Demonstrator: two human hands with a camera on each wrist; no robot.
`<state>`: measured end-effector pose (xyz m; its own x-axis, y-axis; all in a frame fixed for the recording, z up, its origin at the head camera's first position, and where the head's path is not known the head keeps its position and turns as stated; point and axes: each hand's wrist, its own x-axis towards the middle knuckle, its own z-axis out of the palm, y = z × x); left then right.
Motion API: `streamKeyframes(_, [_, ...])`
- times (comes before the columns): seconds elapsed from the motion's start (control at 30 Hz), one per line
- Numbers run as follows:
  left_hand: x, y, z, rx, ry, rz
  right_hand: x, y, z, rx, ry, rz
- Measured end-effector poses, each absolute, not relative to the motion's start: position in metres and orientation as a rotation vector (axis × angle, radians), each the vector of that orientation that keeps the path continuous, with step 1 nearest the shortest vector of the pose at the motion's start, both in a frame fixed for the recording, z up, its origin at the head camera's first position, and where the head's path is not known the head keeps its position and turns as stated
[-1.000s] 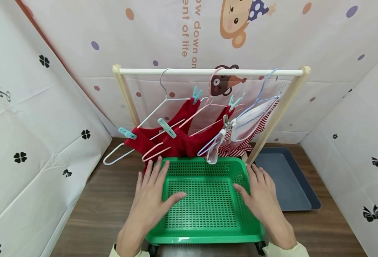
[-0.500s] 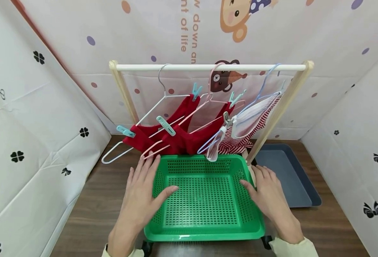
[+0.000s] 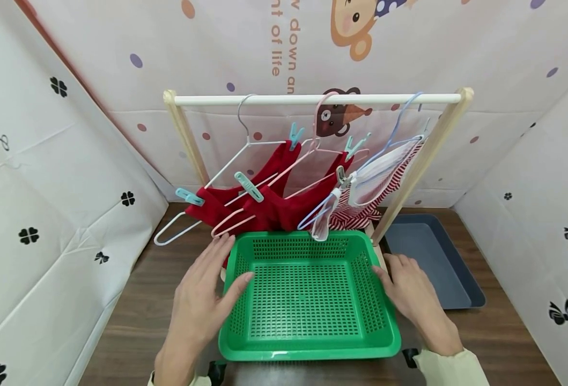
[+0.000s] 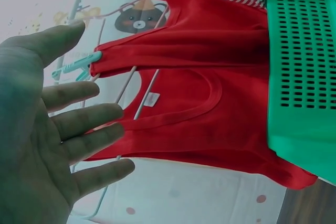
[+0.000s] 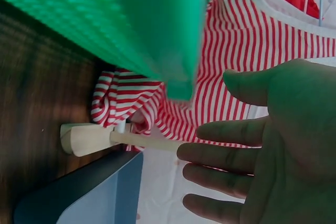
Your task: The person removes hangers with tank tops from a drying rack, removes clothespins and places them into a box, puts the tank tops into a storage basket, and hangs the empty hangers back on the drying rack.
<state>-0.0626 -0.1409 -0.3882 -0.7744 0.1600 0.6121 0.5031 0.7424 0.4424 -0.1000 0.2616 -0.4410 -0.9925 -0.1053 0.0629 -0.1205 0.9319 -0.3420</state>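
Observation:
A green perforated plastic basket (image 3: 308, 354) stands in front of a drying rack, with nothing lying in it. Fingers extended and thumb spread, my left hand (image 3: 199, 303) is beside the basket's left rim. My right hand (image 3: 411, 292) is at the right rim with loose fingers. In the left wrist view the left palm (image 4: 44, 129) faces two red sleeveless tops (image 4: 210, 129), fingers apart and holding nothing. The right wrist view shows the right hand (image 5: 273, 150) spread too, near a red-and-white striped garment (image 5: 231, 51).
The rack's white bar (image 3: 284, 100) carries a white, a pink and a blue hanger (image 3: 393, 131). Light blue clothespins (image 3: 189, 197) fasten the red tops. A dark grey tray (image 3: 430, 257) lies on the wooden table (image 3: 134, 321) at the right, behind the right hand.
Both hands have moved apart, the left one leftward and the right one rightward, away from over the basket's sides. The basket and hanging clothes stay nearly in place as the view shifts slightly.

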Motion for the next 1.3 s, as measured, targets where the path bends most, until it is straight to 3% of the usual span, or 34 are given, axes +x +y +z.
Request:
streamKeyframes(0.57, [-0.06, -0.143, -0.378, -0.492, -2.057, -0.818, -0.105, 0.269, -0.468, 0.226, -3.025, 0.531])
streamKeyframes(1.3, [-0.069, -0.145, -0.344, -0.271, -1.75, -0.797, -0.112, 0.266, -0.484, 0.264, -2.937, 0.459])
